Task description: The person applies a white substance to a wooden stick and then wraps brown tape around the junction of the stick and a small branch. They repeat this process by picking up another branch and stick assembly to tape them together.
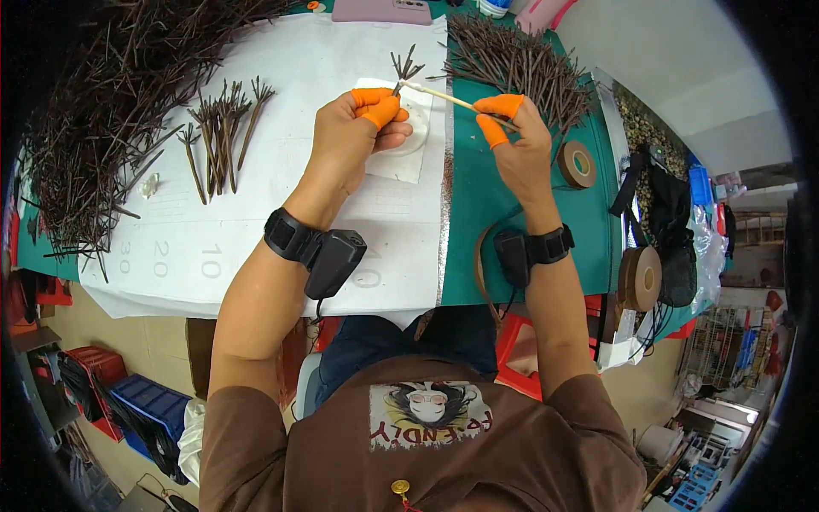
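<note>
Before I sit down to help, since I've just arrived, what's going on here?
Someone's left hand holds a branched twig; the right hand holds a pale stick, one end at the twig. Similar twigs lie on the white sheet, right of a big dark twig pile; a brown roll lies on the green mat.

We see a brown, printed short-sleeved shirt (512,439), blue jeans (368,343), orange finger covers (382,112), and black wrist straps (291,237) with boxy cabled modules (337,263).

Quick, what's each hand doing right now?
Left hand: closed, holding a dark branched twig.
Right hand: closed, holding a thin pale stick.
</note>
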The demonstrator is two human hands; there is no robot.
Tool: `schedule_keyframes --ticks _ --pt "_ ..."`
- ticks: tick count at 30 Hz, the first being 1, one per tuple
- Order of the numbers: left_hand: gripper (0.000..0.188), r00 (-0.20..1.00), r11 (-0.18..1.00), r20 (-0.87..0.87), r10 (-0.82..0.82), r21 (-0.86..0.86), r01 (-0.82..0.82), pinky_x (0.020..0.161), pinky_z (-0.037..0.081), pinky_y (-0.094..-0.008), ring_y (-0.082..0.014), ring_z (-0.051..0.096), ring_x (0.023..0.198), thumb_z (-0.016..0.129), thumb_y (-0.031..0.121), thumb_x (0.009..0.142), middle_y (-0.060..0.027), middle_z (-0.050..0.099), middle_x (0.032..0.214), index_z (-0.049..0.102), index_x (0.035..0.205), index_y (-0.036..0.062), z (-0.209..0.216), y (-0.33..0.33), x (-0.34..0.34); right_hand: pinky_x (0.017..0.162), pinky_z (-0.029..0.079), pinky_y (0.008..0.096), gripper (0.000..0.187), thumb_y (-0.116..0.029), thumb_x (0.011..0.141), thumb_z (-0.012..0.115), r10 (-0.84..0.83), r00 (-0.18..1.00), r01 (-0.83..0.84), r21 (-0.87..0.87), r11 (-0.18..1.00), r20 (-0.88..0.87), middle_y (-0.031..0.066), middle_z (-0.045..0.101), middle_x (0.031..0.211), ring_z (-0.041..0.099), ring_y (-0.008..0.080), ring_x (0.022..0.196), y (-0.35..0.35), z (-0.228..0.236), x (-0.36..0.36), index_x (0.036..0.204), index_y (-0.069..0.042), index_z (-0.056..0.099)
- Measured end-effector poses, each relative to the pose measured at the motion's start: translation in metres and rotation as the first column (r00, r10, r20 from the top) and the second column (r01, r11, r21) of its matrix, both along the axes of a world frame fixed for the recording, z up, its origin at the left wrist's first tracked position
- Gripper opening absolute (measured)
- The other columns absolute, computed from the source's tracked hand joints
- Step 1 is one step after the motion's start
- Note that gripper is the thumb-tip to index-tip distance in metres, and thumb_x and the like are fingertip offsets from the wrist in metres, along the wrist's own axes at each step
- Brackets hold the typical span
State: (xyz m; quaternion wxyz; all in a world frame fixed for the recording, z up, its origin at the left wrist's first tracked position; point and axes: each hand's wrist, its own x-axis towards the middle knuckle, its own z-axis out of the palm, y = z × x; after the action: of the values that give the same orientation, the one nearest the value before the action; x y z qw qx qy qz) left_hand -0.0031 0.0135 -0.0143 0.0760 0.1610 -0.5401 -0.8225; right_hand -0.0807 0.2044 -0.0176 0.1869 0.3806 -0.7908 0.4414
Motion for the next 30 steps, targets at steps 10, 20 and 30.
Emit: schedule_keyframes --ticks 10,20,30 --pt "0.016 1.000 1.000 0.004 0.001 0.001 -0.001 0.057 0.052 -0.0204 -0.0146 0.061 0.066 0.051 0.004 0.082 -0.0130 0.060 0.081 0.052 0.095 -0.0044 0.0006 0.0003 0.0001 0.062 0.040 0.0213 0.014 0.000 0.076 0.057 -0.012 0.999 0.010 0.060 0.998 0.036 0.0053 0.053 0.081 0.050 0.0128 0.071 0.0009 -0.0011 0.0015 0.089 -0.002 0.059" --pt "0.017 1.000 0.998 0.014 -0.007 0.063 0.006 0.055 0.051 -0.0190 -0.0144 0.062 0.064 0.050 0.009 0.084 -0.0129 0.061 0.080 0.053 0.095 -0.0039 -0.0014 -0.0011 -0.0012 0.062 0.040 0.0203 0.013 0.000 0.076 0.056 0.007 0.997 -0.008 0.016 1.000 0.077 0.0047 0.052 0.082 0.050 0.0114 0.071 0.0026 -0.0027 -0.0014 0.089 -0.001 0.059" --pt "0.020 0.996 0.978 0.002 -0.089 0.188 0.087 0.056 0.053 -0.0192 -0.0160 0.062 0.066 0.044 0.010 0.087 -0.0147 0.060 0.083 0.052 0.098 -0.0054 -0.0015 -0.0027 -0.0009 0.064 0.040 0.0200 0.014 0.001 0.076 0.056 0.003 0.990 -0.001 -0.010 1.000 0.141 0.0040 0.051 0.083 0.050 0.0102 0.072 0.0018 -0.0041 -0.0022 0.090 -0.001 0.058"
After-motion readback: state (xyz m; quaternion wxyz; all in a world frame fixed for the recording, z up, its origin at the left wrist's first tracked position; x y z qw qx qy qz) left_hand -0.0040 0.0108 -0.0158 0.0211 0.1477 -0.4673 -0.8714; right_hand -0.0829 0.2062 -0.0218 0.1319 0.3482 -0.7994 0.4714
